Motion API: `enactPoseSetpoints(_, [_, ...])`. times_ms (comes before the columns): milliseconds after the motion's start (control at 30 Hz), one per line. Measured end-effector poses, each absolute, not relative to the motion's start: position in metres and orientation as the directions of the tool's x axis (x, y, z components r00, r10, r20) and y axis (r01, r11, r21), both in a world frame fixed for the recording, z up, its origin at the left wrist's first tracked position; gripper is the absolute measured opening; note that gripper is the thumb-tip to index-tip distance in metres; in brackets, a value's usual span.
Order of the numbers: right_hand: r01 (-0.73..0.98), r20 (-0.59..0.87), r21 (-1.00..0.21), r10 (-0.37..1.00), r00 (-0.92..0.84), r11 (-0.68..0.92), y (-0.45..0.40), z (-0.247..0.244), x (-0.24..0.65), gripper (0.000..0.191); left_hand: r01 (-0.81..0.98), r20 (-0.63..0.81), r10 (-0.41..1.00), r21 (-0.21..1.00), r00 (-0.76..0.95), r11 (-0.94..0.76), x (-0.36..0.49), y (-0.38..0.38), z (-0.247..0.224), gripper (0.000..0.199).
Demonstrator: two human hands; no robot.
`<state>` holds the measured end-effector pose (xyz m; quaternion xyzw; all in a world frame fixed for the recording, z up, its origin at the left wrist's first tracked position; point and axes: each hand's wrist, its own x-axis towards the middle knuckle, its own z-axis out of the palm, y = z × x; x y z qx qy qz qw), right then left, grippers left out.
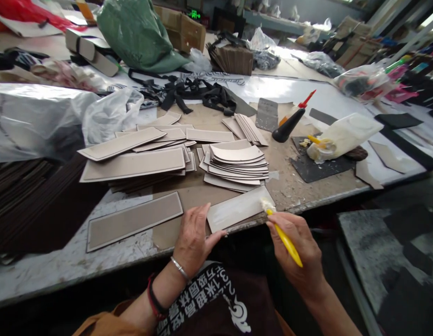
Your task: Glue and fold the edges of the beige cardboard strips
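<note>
My right hand [296, 247] grips a yellow-handled brush [285, 240]. White, glue-like paste coats its bristles, which touch the right end of a small beige rectangular panel [240, 210]. A whitish wet film covers much of that panel. At its left end, my left hand [195, 231] holds it against the table edge, thumb along the front and fingers along the side. To the left of this hand lies a longer beige panel [134, 219] with a pale border. Behind are a stack of short, curved panels [235, 161] and a pile of longer panels [132, 164].
A tipped white plastic bottle [345, 135] with paste at its mouth rests on a dark board [317, 168]. Beside it stands a black cone-shaped object [288, 126]. Black straps [202, 93], a green bag [136, 37] and plastic-wrapped goods [38, 119] lie farther back and left.
</note>
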<state>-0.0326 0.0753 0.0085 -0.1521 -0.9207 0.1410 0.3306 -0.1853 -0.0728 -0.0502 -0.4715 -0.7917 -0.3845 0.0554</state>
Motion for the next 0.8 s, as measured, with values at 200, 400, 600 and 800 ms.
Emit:
enactPoseSetpoints(200, [0.143,0.521,-0.413,0.363,-0.773,0.899,0.065,-0.003,-0.042,0.021,0.741,0.315,0.803,0.635,-0.506,0.218,-0.186,-0.086,-0.044,0.063])
enactPoseSetpoints(400, [-0.024,0.467,-0.692,0.422,-0.777,0.722,0.027,0.002,-0.058,0.017,0.675,0.282,0.787,0.705,-0.549,0.218,-0.187,-0.089,-0.048,0.066])
enactPoseSetpoints(600, [0.099,0.501,-0.672,0.548,-0.67,0.734,0.04,0.003,-0.062,0.009,0.671,0.287,0.786,0.712,-0.547,0.207,-0.187,-0.087,-0.049,0.07])
enactPoseSetpoints(800, [0.1,0.39,-0.8,0.64,-0.662,0.591,0.045,-0.012,-0.079,0.008,0.633,0.248,0.777,0.737,-0.579,0.237,-0.186,-0.088,-0.048,0.07])
